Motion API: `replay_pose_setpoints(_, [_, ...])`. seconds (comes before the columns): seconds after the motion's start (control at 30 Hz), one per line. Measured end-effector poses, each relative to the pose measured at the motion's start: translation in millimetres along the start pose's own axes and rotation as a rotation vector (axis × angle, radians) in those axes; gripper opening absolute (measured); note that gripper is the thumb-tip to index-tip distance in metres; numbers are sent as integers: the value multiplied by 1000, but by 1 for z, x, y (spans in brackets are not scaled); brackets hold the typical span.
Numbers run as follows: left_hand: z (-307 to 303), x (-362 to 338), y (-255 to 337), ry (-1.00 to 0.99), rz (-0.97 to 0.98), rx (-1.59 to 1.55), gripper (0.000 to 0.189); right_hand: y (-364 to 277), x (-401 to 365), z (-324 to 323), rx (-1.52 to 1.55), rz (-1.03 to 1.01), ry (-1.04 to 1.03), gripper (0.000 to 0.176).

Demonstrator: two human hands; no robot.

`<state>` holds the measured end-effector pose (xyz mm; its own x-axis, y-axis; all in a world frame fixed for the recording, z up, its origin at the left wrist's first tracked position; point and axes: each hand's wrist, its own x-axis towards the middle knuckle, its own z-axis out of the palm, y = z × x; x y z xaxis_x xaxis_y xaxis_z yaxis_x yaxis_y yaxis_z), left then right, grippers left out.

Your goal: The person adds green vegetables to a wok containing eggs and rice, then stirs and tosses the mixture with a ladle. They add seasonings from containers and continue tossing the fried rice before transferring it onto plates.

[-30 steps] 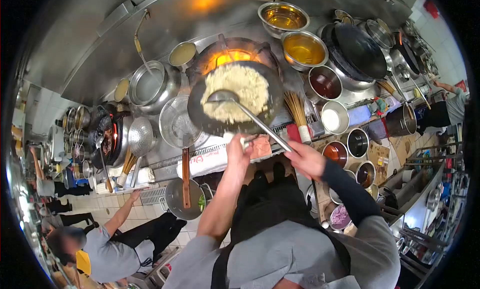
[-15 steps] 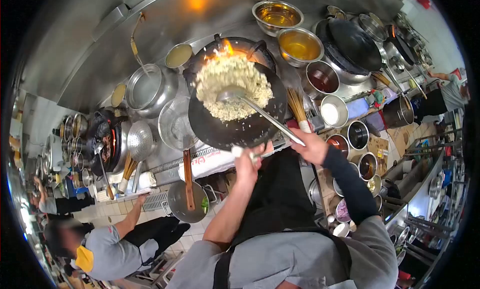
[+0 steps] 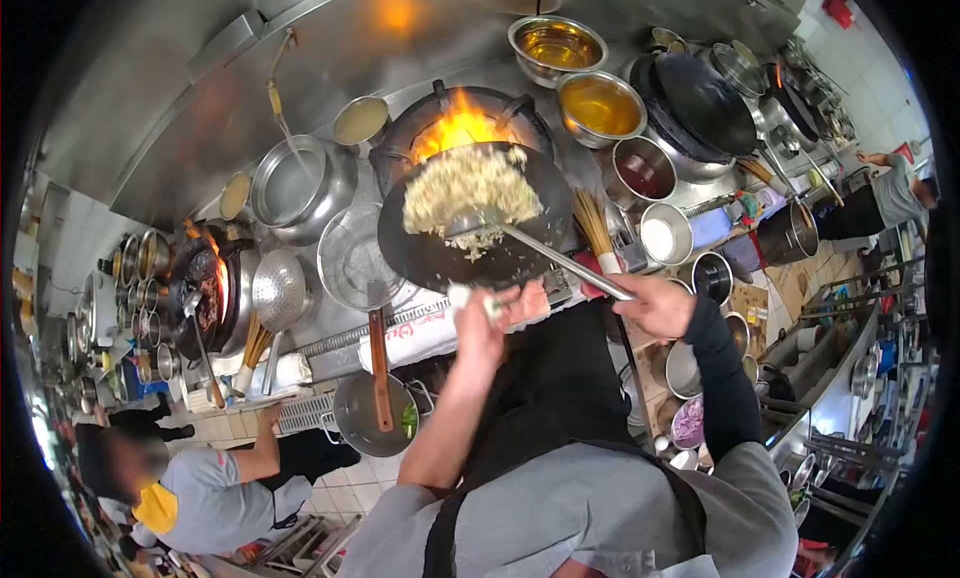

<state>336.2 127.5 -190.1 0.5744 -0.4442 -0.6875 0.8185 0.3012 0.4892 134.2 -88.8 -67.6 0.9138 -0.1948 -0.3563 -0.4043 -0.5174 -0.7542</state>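
My left hand [image 3: 482, 320] is closed at the near rim of a black wok [image 3: 415, 240], with a white cloth [image 3: 462, 296] in its grip. The wok is tilted in front of the burner flames [image 3: 462, 126]. Fried rice [image 3: 470, 190], blurred by motion, lies in and above the wok's middle. My right hand [image 3: 655, 304] is wrapped round the handle of a metal ladle [image 3: 560, 260], whose bowl is down in the rice.
Oil bowls [image 3: 602, 108] stand behind the burner at the right, near a sauce pot [image 3: 643, 168]. Left are a mesh strainer [image 3: 350, 253], a perforated skimmer [image 3: 280, 290] and a pot [image 3: 350, 418]. A co-worker [image 3: 205, 488] stands at the lower left, beside another flaming wok.
The wok and ladle have come slightly nearer to me, and the rice has shifted down. More burner flame shows. My right hand has moved right and nearer, still on the ladle.
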Motion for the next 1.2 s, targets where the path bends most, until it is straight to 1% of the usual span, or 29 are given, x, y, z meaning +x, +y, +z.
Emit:
replay_pose_setpoints(0.03, [-10,44,10,12,8,2,13,-42,-9,-27,30,200,-132,44])
replay_pose_setpoints(0.07, [-13,71,27,-65,-34,33,9,-44,-5,-35,59,322,-198,40])
replay_pose_setpoints(0.1, [-23,104,14,-49,-5,94,9,-22,15,-29,1,252,-154,38])
replay_pose_setpoints(0.13, [-34,129,-2,-32,24,158,10,15,45,-14,-52,182,-110,36])
replay_pose_setpoints(0.17, [-43,128,-21,-17,35,221,11,50,79,9,-166,84,5,33])
replay_pose_setpoints(0.2, [-49,121,-38,-9,53,285,12,58,91,14,-221,-23,109,30])
replay_pose_setpoints(0.23, [-46,100,-44,112,40,319,13,66,102,20,-286,-123,220,28])
replay_pose_setpoints(0.3, [-66,84,-41,83,-16,452,12,52,73,14,-146,-186,258,28])
replay_pose_setpoints(0.33, [-82,84,-41,-5,0,406,10,62,58,6,-219,-188,241,34])
replay_pose_setpoints(0.4, [-73,64,-14,-13,46,178,12,77,25,-12,-238,-304,325,39])
replay_pose_setpoints(0.5, [-66,62,-3,20,137,319,20,85,-4,-18,-162,-102,328,40])
replay_pose_setpoints(0.53, [-66,67,-11,16,265,381,21,93,2,-7,-125,-87,428,39])
replay_pose_setpoints(0.6, [-85,83,-54,7,522,509,23,121,33,38,-43,-55,632,35])
replay_pose_setpoints(0.63, [-113,108,-80,-11,743,613,23,129,55,64,-1,31,616,34])
replay_pose_setpoints(0.67, [-113,100,-82,0,634,608,29,127,72,87,40,118,597,33])
replay_pose_setpoints(0.7, [-108,86,-81,13,526,600,34,105,75,101,657,289,425,32])
replay_pose_setpoints(0.73, [-100,73,-79,27,421,591,40,81,76,108,1264,447,209,32])
replay_pose_setpoints(0.77, [-92,60,-76,-17,488,579,37,58,74,103,1358,418,120,31])
replay_pose_setpoints(0.8, [-88,43,-71,-2,359,514,33,45,69,96,1460,391,28,29])
replay_pose_setpoints(0.87, [-79,18,-52,28,104,397,25,51,63,85,1694,429,-140,27])
replay_pose_setpoints(0.9, [-79,11,-45,82,18,349,20,55,56,82,1812,435,-210,27])
replay_pose_setpoints(0.93, [-86,10,-42,55,-67,231,16,59,51,80,1922,442,-285,27])
replay_pose_setpoints(1.0, [-93,8,-43,5,-106,223,17,60,37,86,1929,444,-285,25])
replay_pose_setpoints(1.07, [-97,7,-49,30,-115,247,20,52,30,91,1890,430,-264,24])
replay_pose_setpoints(1.1, [-98,10,-49,28,-117,263,21,53,30,95,1927,428,-271,26])
replay_pose_setpoints(1.2, [-112,19,-35,-16,-206,300,24,53,37,110,2000,398,-287,27])
